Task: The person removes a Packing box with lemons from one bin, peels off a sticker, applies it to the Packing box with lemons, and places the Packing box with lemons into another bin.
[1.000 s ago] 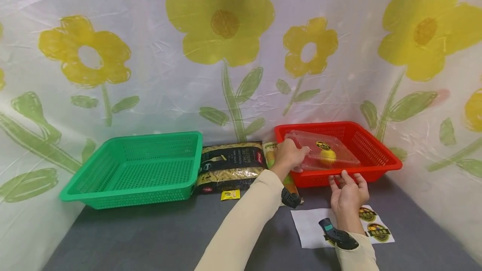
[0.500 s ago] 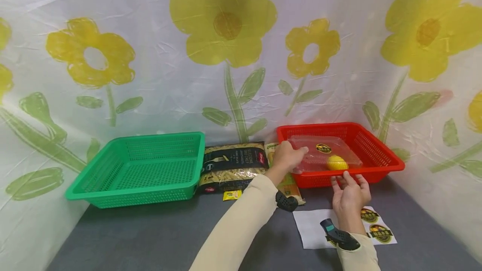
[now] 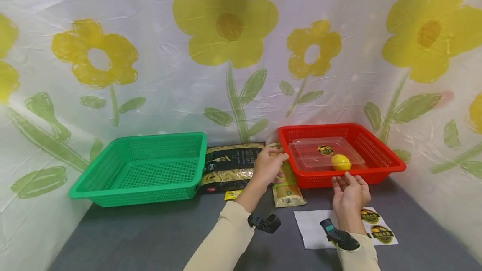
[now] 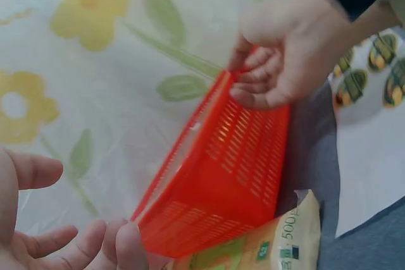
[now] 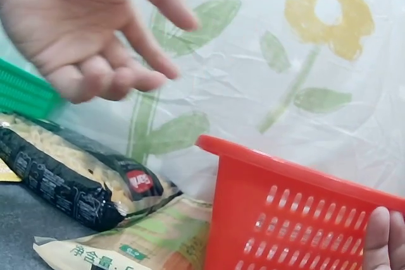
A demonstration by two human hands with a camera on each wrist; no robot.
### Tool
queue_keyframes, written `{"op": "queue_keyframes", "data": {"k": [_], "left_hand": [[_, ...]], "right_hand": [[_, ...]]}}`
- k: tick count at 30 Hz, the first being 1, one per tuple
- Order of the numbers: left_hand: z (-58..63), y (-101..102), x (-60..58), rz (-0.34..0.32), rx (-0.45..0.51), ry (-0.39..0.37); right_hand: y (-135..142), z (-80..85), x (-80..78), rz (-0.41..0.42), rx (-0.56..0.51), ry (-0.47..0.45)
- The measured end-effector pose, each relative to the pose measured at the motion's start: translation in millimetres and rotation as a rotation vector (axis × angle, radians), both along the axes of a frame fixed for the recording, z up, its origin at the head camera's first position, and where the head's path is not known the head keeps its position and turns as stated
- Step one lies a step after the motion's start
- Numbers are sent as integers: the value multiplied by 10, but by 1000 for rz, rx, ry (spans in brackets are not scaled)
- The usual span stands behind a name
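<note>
My left hand (image 3: 269, 165) is raised beside the left rim of the red basket (image 3: 384, 166), its fingers loosely spread and holding nothing. At the basket's front rim my right hand (image 3: 350, 195) is palm up; in the left wrist view this same hand (image 4: 278, 55) has curled fingers against the rim and outer wall. Inside the basket lies a clear plastic box (image 3: 305, 154) with a round black-and-yellow sticker (image 3: 325, 150) on its lid. A round yellow thing (image 3: 340, 162), like a ball or fruit, shows at the box's front.
A green basket (image 3: 137, 195) stands at the left. Between the baskets lie a black pasta bag (image 3: 229, 158), a tan 500 g packet (image 3: 288, 193) and a small yellow sachet (image 3: 232, 195). A white sticker sheet (image 3: 310, 229) lies under the right forearm.
My left hand has let go of the clear box and drawn back left. The box has settled lower in the red basket, and the yellow thing has shifted right. My right hand stays at the rim.
</note>
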State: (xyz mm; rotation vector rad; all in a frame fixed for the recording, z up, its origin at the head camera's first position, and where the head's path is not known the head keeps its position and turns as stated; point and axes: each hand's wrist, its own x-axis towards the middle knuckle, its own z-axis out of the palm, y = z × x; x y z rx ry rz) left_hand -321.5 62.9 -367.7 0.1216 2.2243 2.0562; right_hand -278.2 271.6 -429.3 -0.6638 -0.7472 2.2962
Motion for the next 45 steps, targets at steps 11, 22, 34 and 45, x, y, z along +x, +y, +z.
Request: {"op": "queue_keyframes", "data": {"k": [11, 22, 34, 45], "left_hand": [[-327, -500, 201, 43, 87, 51], [-544, -1002, 245, 97, -5, 96], [-574, -1514, 245, 130, 87, 197], [-413, -1597, 289, 168, 72, 351]], "right_hand": [[58, 55, -13, -43, 13, -46], [-42, 35, -55, -101, 60, -162], [-227, 72, -136, -219, 185, -146], [-460, 257, -49, -204, 384, 13]]}}
